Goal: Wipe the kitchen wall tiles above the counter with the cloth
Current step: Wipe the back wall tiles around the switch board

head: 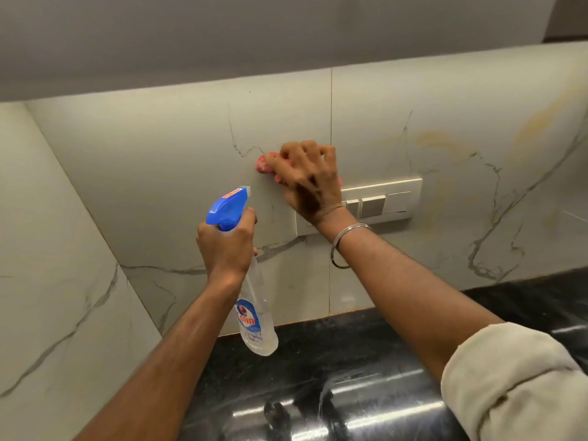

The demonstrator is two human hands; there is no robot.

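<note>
Marbled wall tiles (pixel 178 160) meet right hand (pixel 313 183), spread over seemingly bunched cloth (pixel 263 163).

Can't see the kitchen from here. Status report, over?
Right hand presses pink cloth on wall tile. Left hand grips spray bottle. Switch plate directly beside the cloth.

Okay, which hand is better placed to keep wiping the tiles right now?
The right hand: it presses the pink cloth against the wall tiles beside the switch panel. The left hand grips the spray bottle.
</note>
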